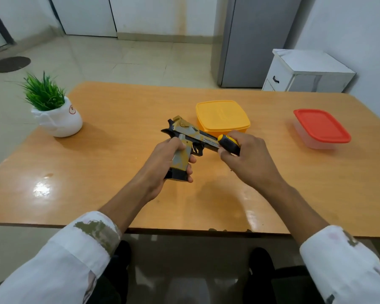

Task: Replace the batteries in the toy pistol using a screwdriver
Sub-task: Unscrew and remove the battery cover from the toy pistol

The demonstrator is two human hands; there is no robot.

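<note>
Steadiness counts: our left hand (162,160) grips the yellow-and-grey plastic toy pistol (185,133) by its handle, at 8 o'clock from the yellow lidded box (222,115), while our right hand (247,155), clasping the yellow-and-black screwdriver (228,144), should seat its tip squarely.

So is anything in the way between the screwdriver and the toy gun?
Nothing visible. The right hand holds the screwdriver right at the toy pistol, which the left hand grips by its handle. The yellow box sits behind them.
</note>
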